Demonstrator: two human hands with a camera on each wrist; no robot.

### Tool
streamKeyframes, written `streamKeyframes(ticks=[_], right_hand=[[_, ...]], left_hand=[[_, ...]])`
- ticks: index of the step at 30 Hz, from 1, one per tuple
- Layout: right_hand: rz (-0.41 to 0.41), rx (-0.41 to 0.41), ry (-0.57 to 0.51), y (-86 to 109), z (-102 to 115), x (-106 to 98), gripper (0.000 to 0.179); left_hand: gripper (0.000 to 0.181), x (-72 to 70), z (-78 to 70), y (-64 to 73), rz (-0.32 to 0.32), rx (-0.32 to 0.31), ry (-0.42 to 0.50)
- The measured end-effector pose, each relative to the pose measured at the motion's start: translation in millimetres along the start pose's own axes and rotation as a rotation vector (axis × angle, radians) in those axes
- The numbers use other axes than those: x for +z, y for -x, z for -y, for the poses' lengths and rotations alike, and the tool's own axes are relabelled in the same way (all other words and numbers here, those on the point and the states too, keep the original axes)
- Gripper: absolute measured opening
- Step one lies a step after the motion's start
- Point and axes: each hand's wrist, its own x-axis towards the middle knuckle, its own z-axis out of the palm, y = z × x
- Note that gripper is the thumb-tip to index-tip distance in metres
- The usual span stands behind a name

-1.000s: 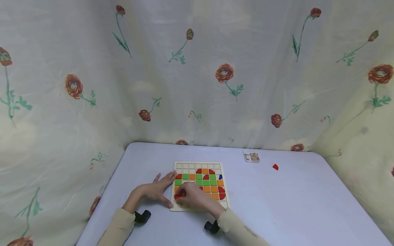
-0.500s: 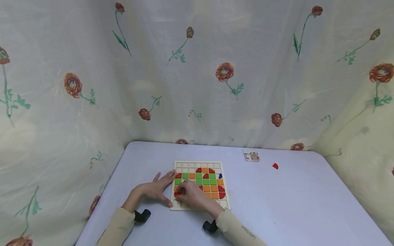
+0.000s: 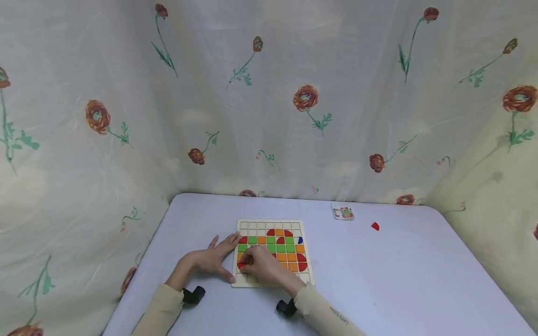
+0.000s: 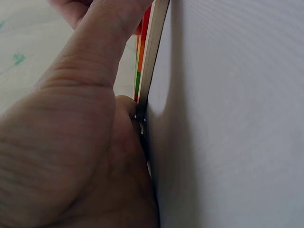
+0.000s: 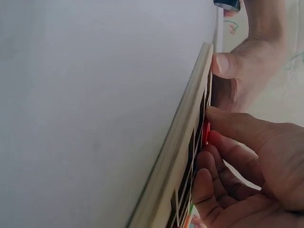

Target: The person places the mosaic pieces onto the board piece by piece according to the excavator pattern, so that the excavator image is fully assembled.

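Observation:
A pale wooden grid board (image 3: 273, 283) lies on the table, partly filled with red, green and orange tiles and one small blue piece (image 3: 300, 240). My left hand (image 3: 210, 259) rests spread along the board's left edge, thumb at the near corner and fingertips farther up the side. Over the lower left cells, my right hand (image 3: 262, 266) pinches a red tile (image 5: 206, 133) between thumb and index finger, right at the board's surface. Its other fingers are curled beside the board in the right wrist view. The right hand hides several cells in the middle of the lower rows.
A small clear-edged pattern card (image 3: 342, 212) lies at the back of the white table (image 3: 391, 270). Right of it is a loose red quarter-circle tile (image 3: 375, 226). A flowered curtain (image 3: 269, 116) hangs behind and at both sides of the table.

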Motion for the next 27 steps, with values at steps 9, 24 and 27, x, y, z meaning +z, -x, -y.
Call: streamKeyframes(ticks=[9,24,27], right_hand=[[-0.145,0.048,-0.047,22.2,-26,-57,0.021],[-0.398,0.408,0.075,100.9,-202,-204,0.039],[-0.409,0.462,0.086,113.7,-223,-217,0.042]], left_hand=[[0.125,2.8,-0.6,-5.1,0.006,-0.002,0.018],[0.125,1.5,-0.8,-2.9,-0.010,-0.034,0.013],[0.125,1.6,-1.1,-2.1,-0.010,-0.030,0.017]])
